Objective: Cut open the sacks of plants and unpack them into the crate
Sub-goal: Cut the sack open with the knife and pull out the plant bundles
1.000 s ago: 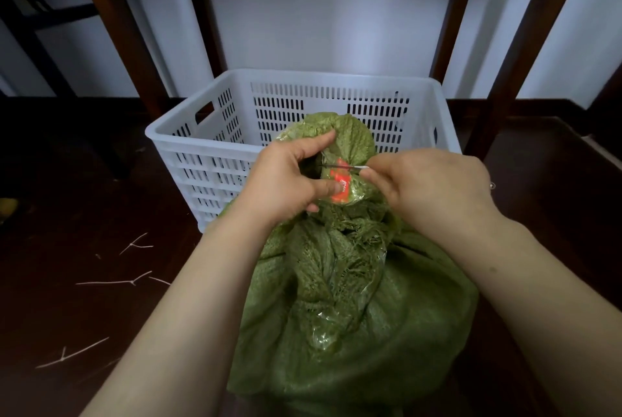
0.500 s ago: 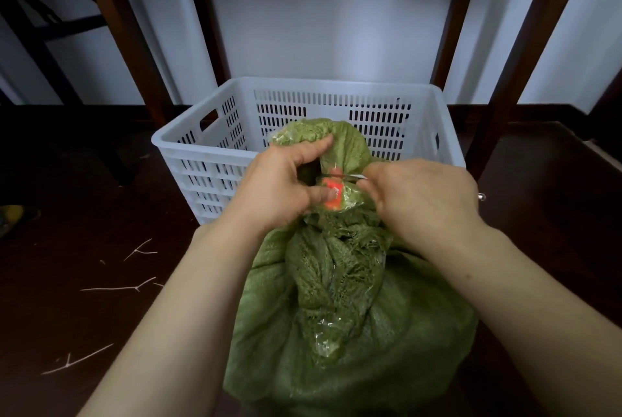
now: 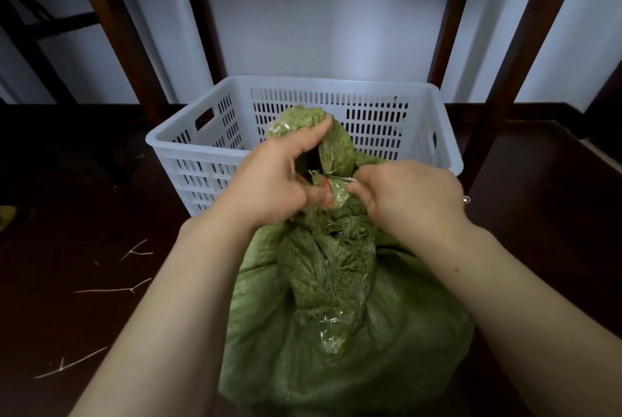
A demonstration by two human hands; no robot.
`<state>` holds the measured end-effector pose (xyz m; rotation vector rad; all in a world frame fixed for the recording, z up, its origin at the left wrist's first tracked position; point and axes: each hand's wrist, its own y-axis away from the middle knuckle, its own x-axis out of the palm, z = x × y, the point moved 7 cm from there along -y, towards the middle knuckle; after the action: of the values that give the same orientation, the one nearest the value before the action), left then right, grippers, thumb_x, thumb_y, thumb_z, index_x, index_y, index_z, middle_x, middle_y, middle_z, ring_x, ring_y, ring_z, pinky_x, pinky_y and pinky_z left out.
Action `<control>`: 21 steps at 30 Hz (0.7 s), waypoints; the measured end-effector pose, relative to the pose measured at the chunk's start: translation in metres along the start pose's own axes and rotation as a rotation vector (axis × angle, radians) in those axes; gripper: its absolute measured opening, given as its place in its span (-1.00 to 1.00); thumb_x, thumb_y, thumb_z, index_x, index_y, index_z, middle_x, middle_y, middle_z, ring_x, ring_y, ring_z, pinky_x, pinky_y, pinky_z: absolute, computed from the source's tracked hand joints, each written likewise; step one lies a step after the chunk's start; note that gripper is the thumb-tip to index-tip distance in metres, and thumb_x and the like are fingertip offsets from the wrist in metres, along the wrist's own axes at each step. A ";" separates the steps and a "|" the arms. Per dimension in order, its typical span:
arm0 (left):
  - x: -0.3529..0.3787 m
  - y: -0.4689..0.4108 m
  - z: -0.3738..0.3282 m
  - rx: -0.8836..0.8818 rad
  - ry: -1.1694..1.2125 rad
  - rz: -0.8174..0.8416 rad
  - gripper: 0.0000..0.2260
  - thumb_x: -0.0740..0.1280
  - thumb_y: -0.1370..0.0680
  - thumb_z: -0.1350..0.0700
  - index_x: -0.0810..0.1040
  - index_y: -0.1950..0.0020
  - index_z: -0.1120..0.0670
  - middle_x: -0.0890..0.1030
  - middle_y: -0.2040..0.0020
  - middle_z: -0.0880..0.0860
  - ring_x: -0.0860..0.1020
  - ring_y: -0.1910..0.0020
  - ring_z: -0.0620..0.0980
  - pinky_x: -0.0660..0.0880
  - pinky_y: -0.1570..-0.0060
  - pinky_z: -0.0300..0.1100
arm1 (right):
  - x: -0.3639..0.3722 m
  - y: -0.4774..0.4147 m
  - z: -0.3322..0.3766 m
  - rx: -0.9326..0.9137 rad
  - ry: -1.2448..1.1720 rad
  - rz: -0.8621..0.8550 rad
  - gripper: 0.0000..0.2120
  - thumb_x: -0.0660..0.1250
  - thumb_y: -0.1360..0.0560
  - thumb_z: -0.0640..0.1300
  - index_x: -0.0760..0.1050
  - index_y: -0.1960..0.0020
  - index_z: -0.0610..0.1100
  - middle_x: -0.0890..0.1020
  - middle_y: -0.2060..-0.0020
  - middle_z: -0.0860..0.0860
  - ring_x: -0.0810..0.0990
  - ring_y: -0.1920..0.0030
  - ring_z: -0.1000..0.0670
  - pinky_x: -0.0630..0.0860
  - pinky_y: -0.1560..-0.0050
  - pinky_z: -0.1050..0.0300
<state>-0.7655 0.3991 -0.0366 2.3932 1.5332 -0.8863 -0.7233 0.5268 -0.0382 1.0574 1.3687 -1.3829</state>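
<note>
A full green woven sack stands on the dark floor in front of a white slotted crate. The sack's neck is bunched and bound with an orange-red tie wrapped in clear tape. My left hand grips the neck, thumb below and forefinger over the top flap. My right hand holds a small metal blade whose tip lies at the tie; its handle is hidden in my fist. No plants can be seen in the crate, whose floor the sack hides.
Dark wooden posts rise behind and beside the crate against a white wall. Thin pale twigs lie on the floor at the left. A yellow object sits at the far left edge.
The sack's neck and both hands have stayed close together; the blade has worked a little further into the tie and less orange shows. The camera tilted slightly.
</note>
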 end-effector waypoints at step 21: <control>0.007 0.003 0.005 0.071 0.083 0.152 -0.04 0.26 -0.43 0.54 0.04 -0.44 -0.39 0.56 -0.08 0.02 0.39 0.26 -0.04 0.46 0.24 -0.21 | 0.043 0.000 -0.063 0.443 -1.356 0.040 -0.70 0.53 -0.30 -0.19 0.59 0.00 -0.03 0.68 0.14 0.10 0.59 0.21 0.15 0.44 0.22 0.26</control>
<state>-0.7630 0.4012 -0.0450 2.5866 1.3454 -0.8334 -0.7347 0.5885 -0.0810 0.1775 0.0427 -1.8320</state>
